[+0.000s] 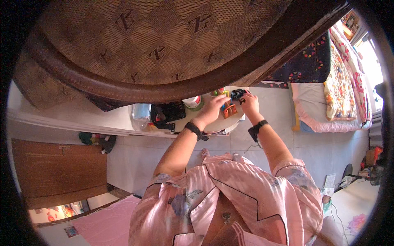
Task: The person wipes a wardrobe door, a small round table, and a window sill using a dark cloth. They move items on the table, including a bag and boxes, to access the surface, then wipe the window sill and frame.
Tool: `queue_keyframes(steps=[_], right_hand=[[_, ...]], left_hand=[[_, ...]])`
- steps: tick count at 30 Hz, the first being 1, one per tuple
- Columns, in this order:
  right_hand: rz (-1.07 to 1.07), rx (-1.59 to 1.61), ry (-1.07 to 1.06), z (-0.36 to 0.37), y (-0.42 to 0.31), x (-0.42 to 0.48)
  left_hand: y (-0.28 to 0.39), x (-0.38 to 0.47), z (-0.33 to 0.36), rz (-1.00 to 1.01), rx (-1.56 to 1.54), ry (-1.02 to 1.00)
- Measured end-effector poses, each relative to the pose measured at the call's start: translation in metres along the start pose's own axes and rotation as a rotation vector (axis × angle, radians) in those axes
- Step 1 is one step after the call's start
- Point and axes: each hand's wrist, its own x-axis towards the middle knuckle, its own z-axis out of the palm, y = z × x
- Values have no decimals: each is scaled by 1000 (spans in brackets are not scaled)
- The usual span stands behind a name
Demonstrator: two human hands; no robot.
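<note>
My left hand [215, 107] reaches over a pale round-edged table [197, 116], its fingertips beside a yellow and blue item. Just below those fingers stands a small orange bag or holder with handles [230, 111]. My right hand [250, 103] is at the table's right edge, its fingers touching a dark bundled item [238, 94] with light spots; whether they grip it cannot be told. A white tub with a red mark [192, 101] is left of my left hand. Small red and green items lie behind that hand. Both wrists wear black straps.
A large patterned brown bag or case [160, 46] fills the upper view, close to the camera. Left on the table are a black bag [167, 113] and a clear plastic package [141, 115]. A bed with quilts [338, 92] stands right; a cable hangs near my right wrist.
</note>
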Motion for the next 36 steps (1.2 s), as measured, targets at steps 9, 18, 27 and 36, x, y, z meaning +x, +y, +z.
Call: queue_keyframes(steps=[9,18,27,36], right_hand=[[385,343,132,-35,-70,-65],[467,533,-220,4,-61,-50],[544,672,45,46,-25,4],[515,762,104,35,-27,23]], left_hand=[[-36,31,11,-920,146,-45],[-119,53,47,-817,-1162,267],[-113,31,20,-470,-934,431],[-58,13,-103,-222,-2246,490]])
